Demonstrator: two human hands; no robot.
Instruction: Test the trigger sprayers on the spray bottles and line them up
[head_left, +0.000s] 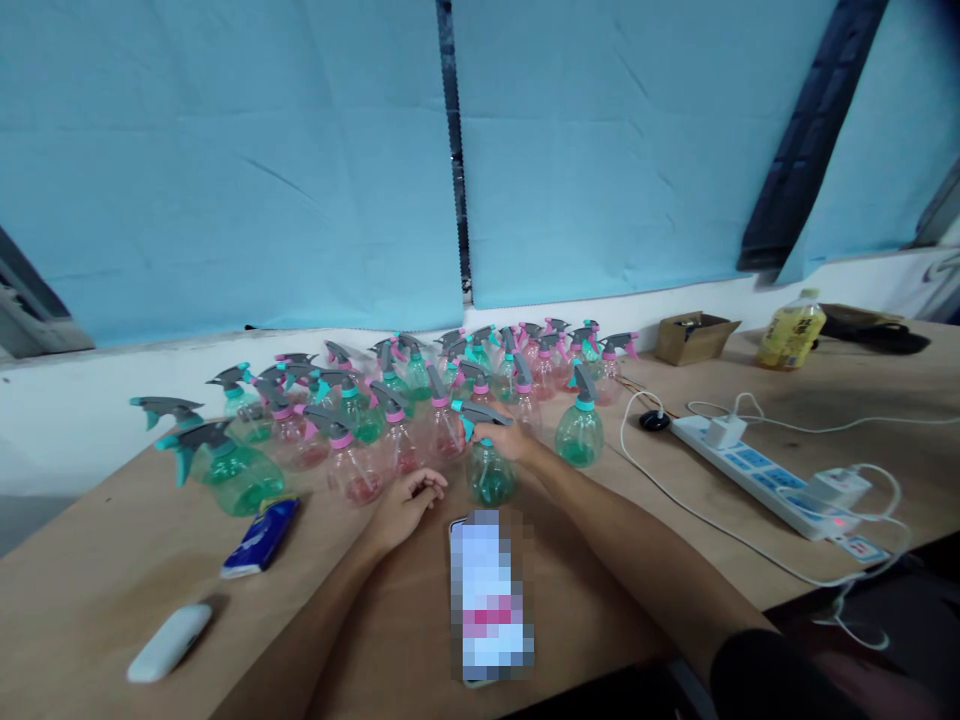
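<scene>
My right hand (510,438) is closed round the neck of a spray bottle (490,478) with a clear green body and a grey and teal trigger head. The bottle stands upright in front of the group. My left hand (417,492) rests to its left with fingers loosely bent and apart, holding nothing. Close beside the left hand is a pink spray bottle (355,470). Another green spray bottle (580,435) stands to the right of my right hand. Just below both hands lies a phone (491,600) with its lit screen blurred out.
Several more pink and green spray bottles crowd the table toward the wall. At left lie a blue packet (262,537) and a white case (169,642). On the right are a power strip (757,478) with cables, a cardboard box (694,340) and a yellow drink bottle (791,332).
</scene>
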